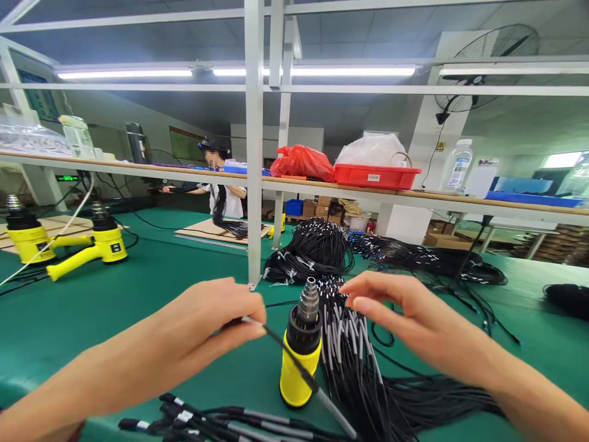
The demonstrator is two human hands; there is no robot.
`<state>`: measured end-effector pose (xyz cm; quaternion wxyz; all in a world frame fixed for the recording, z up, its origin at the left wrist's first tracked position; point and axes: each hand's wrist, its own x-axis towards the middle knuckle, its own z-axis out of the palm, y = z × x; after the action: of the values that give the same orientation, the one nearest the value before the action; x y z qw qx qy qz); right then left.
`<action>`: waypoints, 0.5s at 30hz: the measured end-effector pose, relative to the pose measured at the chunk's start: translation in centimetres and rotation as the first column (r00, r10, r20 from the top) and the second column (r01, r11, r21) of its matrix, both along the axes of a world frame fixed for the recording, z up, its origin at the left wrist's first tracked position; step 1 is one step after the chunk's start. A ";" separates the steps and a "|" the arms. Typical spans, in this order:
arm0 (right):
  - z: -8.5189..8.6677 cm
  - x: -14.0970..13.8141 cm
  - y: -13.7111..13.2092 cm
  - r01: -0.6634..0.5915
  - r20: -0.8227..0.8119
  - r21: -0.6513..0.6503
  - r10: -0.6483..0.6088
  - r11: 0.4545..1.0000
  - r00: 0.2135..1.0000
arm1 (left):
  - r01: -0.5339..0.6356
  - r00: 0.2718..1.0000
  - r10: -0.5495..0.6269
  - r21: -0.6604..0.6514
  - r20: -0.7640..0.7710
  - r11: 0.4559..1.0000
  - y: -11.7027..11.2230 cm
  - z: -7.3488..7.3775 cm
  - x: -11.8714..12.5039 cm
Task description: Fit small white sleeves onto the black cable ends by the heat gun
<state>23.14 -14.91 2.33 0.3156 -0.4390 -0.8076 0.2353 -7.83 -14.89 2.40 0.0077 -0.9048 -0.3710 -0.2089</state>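
My left hand (202,331) is closed in a pinch on a thin black cable with a grey sleeve (294,362), which runs down to the lower right. Just right of it stands a yellow heat gun (301,350), nozzle up. My right hand (405,313) hovers with fingers stretched over a fanned bundle of black cables with grey sleeves (354,350), its fingertips close to the gun's nozzle. Several more sleeved cables (207,420) lie near the front edge under my left arm.
Two more yellow heat guns (92,245) rest at the far left on the green table (138,294). Heaps of black cables (317,248) lie behind a white frame post (254,153). A person (223,184) works opposite. A shelf holds a red tray (375,175).
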 end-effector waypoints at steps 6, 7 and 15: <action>1.3 -3.7 -1.8 -0.200 -0.085 -0.188 0.187 0.962 0.979 | 0.071 0.994 -0.071 -0.004 0.085 0.997 0.7 2.5 6.2; 1.3 -3.7 -1.2 -0.189 -0.120 -0.194 0.168 0.963 0.978 | 0.066 0.992 -0.063 -0.022 0.112 0.998 1.1 2.4 6.5; 0.0 -3.2 3.5 0.014 -0.090 0.027 -0.012 1.000 0.996 | -0.007 0.965 0.078 -0.273 0.249 0.962 3.7 0.7 5.4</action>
<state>19.99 -11.45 2.37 0.3591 -0.4289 -0.7929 0.2416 -2.44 -11.21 3.06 -0.1590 -0.8543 -0.4134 -0.2720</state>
